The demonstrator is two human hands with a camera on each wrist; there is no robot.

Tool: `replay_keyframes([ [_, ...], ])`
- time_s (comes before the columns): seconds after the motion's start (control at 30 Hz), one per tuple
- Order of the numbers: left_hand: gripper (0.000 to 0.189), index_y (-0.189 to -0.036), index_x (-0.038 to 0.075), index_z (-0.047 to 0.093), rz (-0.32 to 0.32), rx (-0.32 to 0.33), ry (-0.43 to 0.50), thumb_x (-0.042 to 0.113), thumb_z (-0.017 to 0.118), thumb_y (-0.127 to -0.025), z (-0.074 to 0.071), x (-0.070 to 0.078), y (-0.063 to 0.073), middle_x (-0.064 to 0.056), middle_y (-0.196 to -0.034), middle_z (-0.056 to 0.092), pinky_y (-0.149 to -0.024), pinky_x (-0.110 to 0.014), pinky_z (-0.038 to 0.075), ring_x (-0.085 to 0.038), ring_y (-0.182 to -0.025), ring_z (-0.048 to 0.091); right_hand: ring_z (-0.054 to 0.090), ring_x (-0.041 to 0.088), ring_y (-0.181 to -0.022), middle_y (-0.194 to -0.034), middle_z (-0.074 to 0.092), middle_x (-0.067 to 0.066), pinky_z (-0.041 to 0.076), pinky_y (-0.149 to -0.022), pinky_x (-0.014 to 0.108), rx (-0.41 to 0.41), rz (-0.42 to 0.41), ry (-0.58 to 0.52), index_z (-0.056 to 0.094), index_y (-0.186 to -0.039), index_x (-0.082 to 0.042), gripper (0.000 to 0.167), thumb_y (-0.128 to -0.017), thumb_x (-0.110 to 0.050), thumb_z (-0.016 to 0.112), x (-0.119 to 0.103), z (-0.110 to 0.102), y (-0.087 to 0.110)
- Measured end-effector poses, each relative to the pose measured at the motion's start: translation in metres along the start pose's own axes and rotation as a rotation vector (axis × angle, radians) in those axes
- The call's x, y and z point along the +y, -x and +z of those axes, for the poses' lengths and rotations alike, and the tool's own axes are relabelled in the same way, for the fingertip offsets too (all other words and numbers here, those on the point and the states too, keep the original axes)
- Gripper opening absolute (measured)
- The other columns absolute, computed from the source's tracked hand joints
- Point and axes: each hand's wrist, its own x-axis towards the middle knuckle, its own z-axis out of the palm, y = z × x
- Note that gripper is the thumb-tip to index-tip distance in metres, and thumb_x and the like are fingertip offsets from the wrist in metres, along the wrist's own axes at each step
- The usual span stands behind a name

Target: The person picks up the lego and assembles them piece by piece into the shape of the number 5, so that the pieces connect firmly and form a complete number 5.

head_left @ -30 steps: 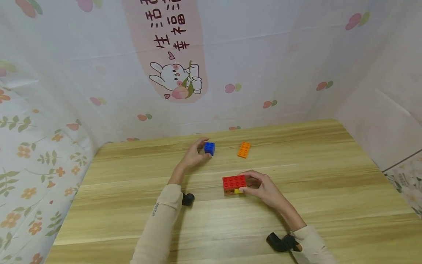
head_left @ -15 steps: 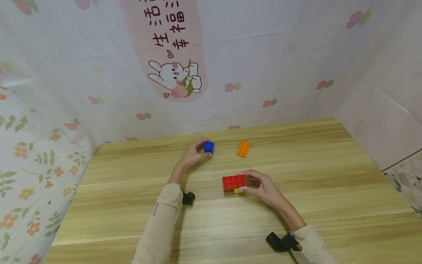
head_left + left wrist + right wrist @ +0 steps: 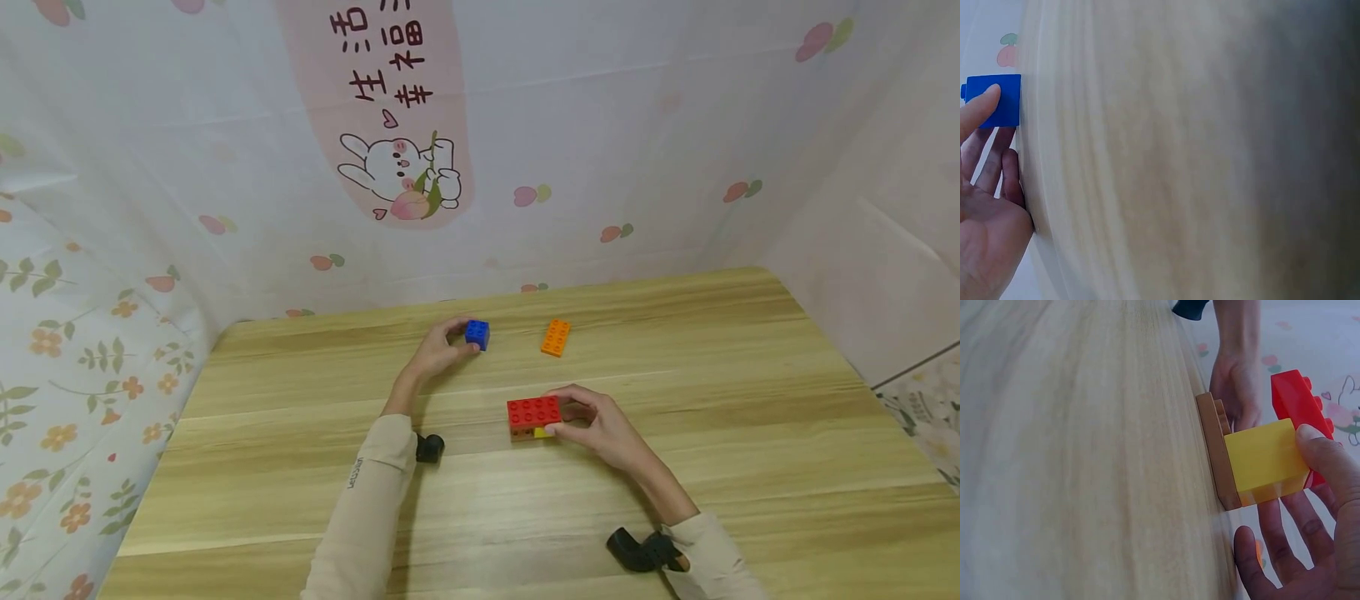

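At the back of the table, my left hand (image 3: 438, 350) pinches a blue toy brick (image 3: 477, 335). In the left wrist view the thumb lies flat on a side of that blue brick (image 3: 1009, 103), and the fingers reach behind it. My right hand (image 3: 600, 425) grips a stack of toy bricks nearer the front. A red brick (image 3: 534, 410) forms its top and a yellow brick (image 3: 1266, 459) its middle. A thin brown brick (image 3: 1217, 453) lies underneath, at the tabletop. The right thumb presses where yellow meets red.
An orange studded plate (image 3: 556, 337) lies on the wooden table (image 3: 712, 400), right of the blue brick. Behind the table's back edge hangs a printed curtain (image 3: 585, 150). Black camera mounts (image 3: 637, 550) sit at both wrists.
The left thumb and fingers have closed in on the blue brick, the thumb now against its front. The right hand and its brick stack have stayed in place.
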Motion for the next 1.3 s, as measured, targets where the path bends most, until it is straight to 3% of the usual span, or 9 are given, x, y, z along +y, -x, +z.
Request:
replay_keyframes([
  [0.27, 0.049, -0.130, 0.000, 0.051, 0.026, -0.009, 0.011, 0.003, 0.068, -0.083, 0.000, -0.001, 0.000, -0.017, -0.125, 0.054, -0.098, -0.040, 0.038, -0.030, -0.116, 0.048, 0.061, 0.021, -0.090, -0.106, 0.064, 0.004, 0.049, -0.081, 0.039, 0.012, -0.024, -0.008, 0.064, -0.113, -0.012, 0.039, -0.078, -0.024, 0.076, 0.002, 0.000, 0.001],
  [0.53, 0.047, -0.126, -0.001, 0.054, 0.039, -0.003, 0.032, 0.003, 0.069, -0.082, -0.001, -0.001, -0.001, -0.016, -0.121, 0.057, -0.097, -0.039, 0.038, -0.028, -0.114, 0.050, 0.060, 0.026, -0.093, -0.109, 0.062, 0.009, 0.047, -0.085, 0.046, -0.002, 0.004, -0.019, 0.062, -0.115, -0.007, 0.038, -0.079, -0.013, 0.074, -0.008, -0.001, 0.001],
  [0.83, 0.047, -0.125, -0.003, 0.053, 0.011, 0.008, 0.051, 0.006, 0.070, -0.082, -0.001, 0.000, 0.003, -0.018, -0.121, 0.056, -0.100, -0.041, 0.036, -0.030, -0.116, 0.048, 0.059, 0.031, -0.093, -0.107, 0.062, 0.014, 0.046, -0.084, 0.051, -0.014, -0.006, -0.013, 0.062, -0.113, -0.001, 0.036, -0.079, -0.006, 0.073, -0.036, -0.003, 0.006],
  [1.3, 0.049, -0.128, 0.000, 0.052, -0.035, 0.045, 0.040, 0.009, 0.069, -0.083, -0.004, 0.017, 0.012, -0.017, -0.118, 0.057, -0.095, -0.043, 0.040, -0.030, -0.111, 0.050, 0.059, 0.031, -0.092, -0.106, 0.062, 0.014, 0.046, -0.084, 0.052, -0.017, -0.013, -0.033, 0.062, -0.113, 0.000, 0.037, -0.079, -0.005, 0.073, -0.035, -0.004, 0.007],
])
